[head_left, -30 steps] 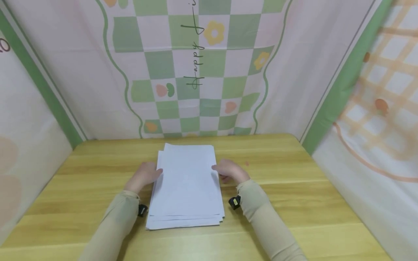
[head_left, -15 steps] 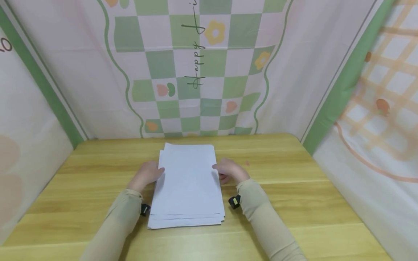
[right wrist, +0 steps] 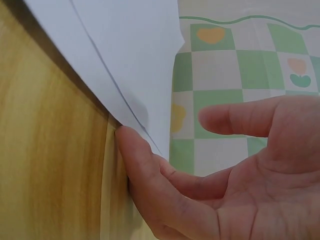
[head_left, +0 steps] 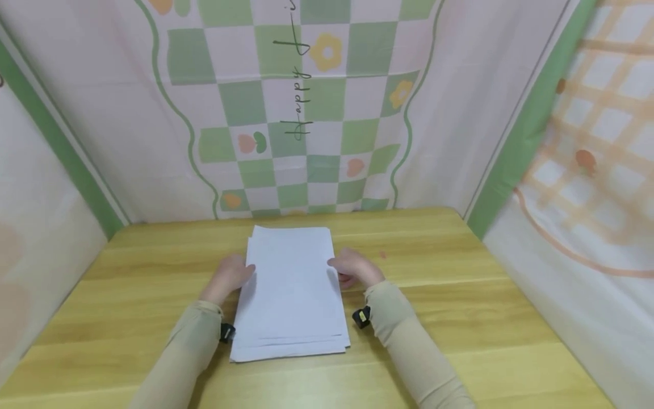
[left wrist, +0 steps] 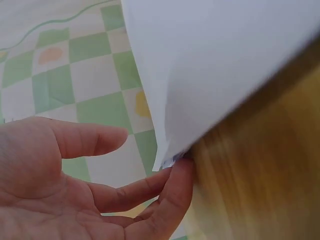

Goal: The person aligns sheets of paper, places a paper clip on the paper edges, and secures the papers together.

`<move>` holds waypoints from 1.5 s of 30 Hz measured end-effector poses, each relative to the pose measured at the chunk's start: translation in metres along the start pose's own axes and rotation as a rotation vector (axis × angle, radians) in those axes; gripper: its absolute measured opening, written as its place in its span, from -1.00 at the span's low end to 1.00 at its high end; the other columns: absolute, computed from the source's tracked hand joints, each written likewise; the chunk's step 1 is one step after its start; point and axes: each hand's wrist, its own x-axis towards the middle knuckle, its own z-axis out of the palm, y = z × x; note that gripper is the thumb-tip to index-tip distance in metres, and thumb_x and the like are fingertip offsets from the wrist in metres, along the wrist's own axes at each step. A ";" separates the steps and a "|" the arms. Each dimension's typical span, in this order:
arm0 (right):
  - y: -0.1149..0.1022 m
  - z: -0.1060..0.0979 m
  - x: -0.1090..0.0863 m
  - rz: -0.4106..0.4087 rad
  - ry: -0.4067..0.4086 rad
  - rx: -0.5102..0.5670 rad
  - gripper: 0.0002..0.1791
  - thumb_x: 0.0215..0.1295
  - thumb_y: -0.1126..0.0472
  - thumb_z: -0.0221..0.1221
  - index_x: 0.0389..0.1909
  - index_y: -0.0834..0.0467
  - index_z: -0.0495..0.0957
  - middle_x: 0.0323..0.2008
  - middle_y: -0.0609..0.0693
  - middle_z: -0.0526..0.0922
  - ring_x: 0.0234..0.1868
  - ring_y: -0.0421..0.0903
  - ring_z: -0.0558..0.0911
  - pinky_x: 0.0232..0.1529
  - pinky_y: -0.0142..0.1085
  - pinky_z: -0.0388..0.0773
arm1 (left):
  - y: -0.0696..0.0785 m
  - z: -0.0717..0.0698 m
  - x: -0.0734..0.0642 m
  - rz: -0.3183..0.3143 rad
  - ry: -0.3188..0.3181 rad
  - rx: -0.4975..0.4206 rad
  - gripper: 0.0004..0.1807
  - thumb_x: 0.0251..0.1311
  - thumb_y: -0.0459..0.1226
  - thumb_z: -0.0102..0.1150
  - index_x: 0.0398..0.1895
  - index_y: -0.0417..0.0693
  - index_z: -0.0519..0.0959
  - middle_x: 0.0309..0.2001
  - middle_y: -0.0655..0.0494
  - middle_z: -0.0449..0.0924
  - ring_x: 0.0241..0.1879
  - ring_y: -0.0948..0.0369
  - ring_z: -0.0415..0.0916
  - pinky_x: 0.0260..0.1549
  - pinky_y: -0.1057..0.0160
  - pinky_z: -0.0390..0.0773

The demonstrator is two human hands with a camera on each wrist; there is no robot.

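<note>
A stack of white paper (head_left: 291,284) lies on the wooden table, its sheets slightly out of line at the left side and near end. My left hand (head_left: 228,276) is at its left edge and my right hand (head_left: 357,267) at its right edge. In the left wrist view, bent fingertips (left wrist: 181,172) touch the corner of the sheets while the thumb stays apart from them. The right wrist view has the fingers (right wrist: 135,145) against the paper's lower edge, thumb raised and apart. Neither hand pinches the sheets.
The wooden table (head_left: 449,318) extends around the stack. Behind it hangs a green-and-white checked cloth (head_left: 286,136), with more printed cloth (head_left: 598,159) at the right side. A small black wrist device (head_left: 361,317) sits by the right sleeve.
The head view has turned a little to the right. The step between the sheets at the left side of the stack has become narrower. Both hands keep their places at the edges.
</note>
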 end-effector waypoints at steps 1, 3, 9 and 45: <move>0.000 0.001 0.001 0.000 -0.001 -0.005 -0.54 0.31 0.22 -0.02 -0.79 0.03 0.10 -0.83 -0.14 0.12 -0.74 -0.22 0.16 -0.35 -0.17 0.65 | -0.001 0.001 0.000 -0.006 0.002 0.000 -0.69 0.32 -0.20 -0.06 -0.33 -0.33 0.49 -0.46 -0.09 0.46 -0.46 0.09 0.41 -0.50 0.23 0.43; 0.002 0.003 0.002 0.000 0.003 -0.018 -0.53 0.31 0.21 -0.02 -0.80 0.03 0.10 -0.84 -0.15 0.12 -0.75 -0.23 0.17 -0.40 -0.21 0.64 | -0.002 0.002 0.000 -0.005 0.007 0.003 -0.67 0.31 -0.20 -0.06 -0.30 -0.36 0.50 -0.42 -0.13 0.50 -0.45 0.08 0.42 -0.48 0.21 0.46; 0.002 0.004 0.002 0.003 0.007 -0.010 -0.58 0.30 0.18 -0.01 -0.76 0.04 0.14 -0.81 -0.14 0.17 -0.72 -0.20 0.24 -0.49 -0.26 0.59 | -0.003 0.004 0.004 -0.003 0.002 0.001 -0.56 0.31 -0.18 -0.06 -0.06 -0.48 0.46 -0.24 -0.25 0.54 -0.35 0.03 0.47 -0.33 0.11 0.52; -0.005 -0.003 0.010 0.112 -0.015 0.106 -0.67 0.33 0.09 0.03 -0.59 0.08 0.21 -0.63 -0.07 0.30 -0.55 -0.18 0.35 -0.29 -0.16 0.64 | 0.000 0.004 0.010 -0.007 -0.003 -0.057 -0.49 0.32 -0.18 -0.08 0.13 -0.48 0.36 0.01 -0.35 0.49 -0.14 -0.07 0.50 -0.14 0.00 0.53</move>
